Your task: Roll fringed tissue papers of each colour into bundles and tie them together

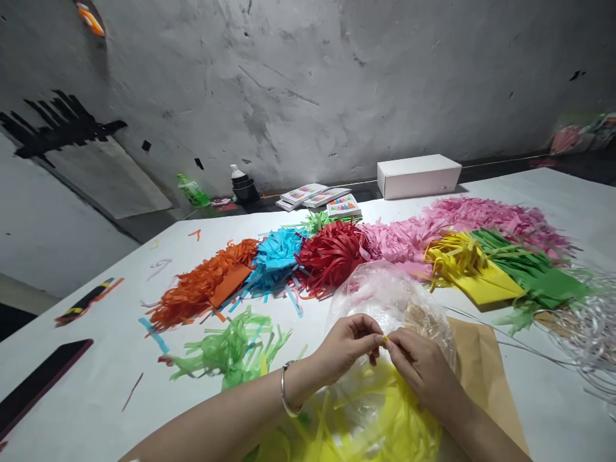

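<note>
The left hand (353, 346) and right hand (418, 366) meet fingertip to fingertip, each pinching the same tiny yellow piece (385, 339) between thumb and fingers; gripping it from both sides probably keeps so slight a thing steady. Below them, toward the near edge of the surface (110, 346), lies a loose heap of yellow strips (409, 417), presumably kept close for easy reach. A clear plastic bag (380, 298) bulges just beyond the hands, brown paper (486, 372) lies to its right, and a light-green tassel (228, 350) to its left. Farther out, orange fringe (197, 295), blue fringe (276, 253), red fringe (334, 253) and pink fringe (399, 237) run in a row, seemingly grouped by colour, while silver cord (590, 321) tangles by the right edge. The fingers cover most of the pinched piece, so whether it joins the heap cannot be told; the bag's contents are blurred by its creases, and the picture's bottom cuts off the heap and both forearms.
</note>
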Demonstrator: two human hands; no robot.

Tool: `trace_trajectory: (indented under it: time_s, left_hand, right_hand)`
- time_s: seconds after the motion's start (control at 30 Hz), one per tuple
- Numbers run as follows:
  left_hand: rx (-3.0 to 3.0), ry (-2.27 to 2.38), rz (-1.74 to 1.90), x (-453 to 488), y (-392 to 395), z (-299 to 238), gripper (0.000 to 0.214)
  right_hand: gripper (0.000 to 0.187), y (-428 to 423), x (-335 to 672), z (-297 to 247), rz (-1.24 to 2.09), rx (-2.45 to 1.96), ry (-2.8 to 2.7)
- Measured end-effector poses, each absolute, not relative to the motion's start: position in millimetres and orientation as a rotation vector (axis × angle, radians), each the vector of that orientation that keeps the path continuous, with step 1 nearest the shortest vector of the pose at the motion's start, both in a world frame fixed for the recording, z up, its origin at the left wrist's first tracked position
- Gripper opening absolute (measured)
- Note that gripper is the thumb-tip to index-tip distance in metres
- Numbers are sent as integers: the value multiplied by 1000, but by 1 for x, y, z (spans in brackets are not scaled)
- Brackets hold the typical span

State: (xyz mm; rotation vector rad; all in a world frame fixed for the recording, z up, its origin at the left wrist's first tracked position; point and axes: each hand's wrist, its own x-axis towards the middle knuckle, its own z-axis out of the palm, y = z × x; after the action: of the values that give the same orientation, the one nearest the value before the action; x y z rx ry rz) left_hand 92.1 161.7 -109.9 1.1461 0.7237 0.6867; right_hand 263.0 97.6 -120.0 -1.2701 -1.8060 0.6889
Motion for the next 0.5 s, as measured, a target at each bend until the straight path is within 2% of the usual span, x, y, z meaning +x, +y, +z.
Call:
trace_trajectory:
  time_s: [0.2, 0.5]
  left_hand:
    - [1191, 716, 627, 89, 164, -111, 44]
    - [1254, 722, 542, 81, 164, -112, 44]
  right_hand:
    - [30, 97, 265, -119, 637, -1290, -1926]
    - [30, 97, 264, -121, 725, -1305, -1884]
